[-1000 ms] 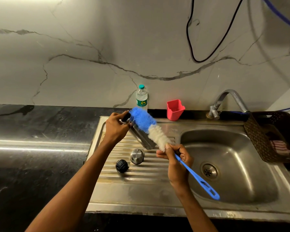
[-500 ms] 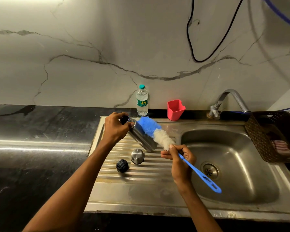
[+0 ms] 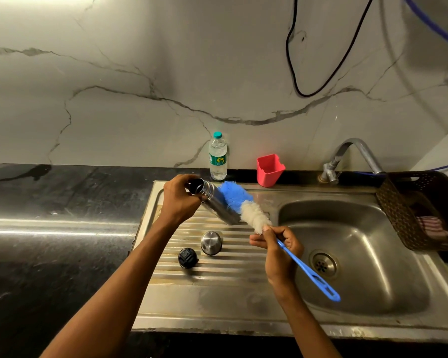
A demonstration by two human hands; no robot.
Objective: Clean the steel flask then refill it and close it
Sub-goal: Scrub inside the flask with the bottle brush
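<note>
Over the sink's draining board [image 3: 217, 301], the left hand [image 3: 179, 200] is gripping the tilted steel flask [image 3: 217, 206] by its neck while the right hand [image 3: 277, 250] is pinching the brush [image 3: 243, 205] against its side. Cleaning seems underway; next, bristles need aiming into the mouth.

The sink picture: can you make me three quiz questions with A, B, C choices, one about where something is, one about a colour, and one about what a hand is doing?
1. Where does the plastic water bottle stand?
A. in the sink basin
B. at the wall behind the draining board
C. in the basket

2. What colour is the small cup near the tap?
A. red
B. green
C. yellow

3. What is the left hand doing?
A. resting flat on the counter
B. turning the tap
C. holding the steel flask near its open mouth

Answers: 1 B, the bottle stands upright against the marble wall. 2 A, the cup is plainly red. 3 C, its fingers curl round the flask's neck, while the right hand grips the blue brush.
</note>
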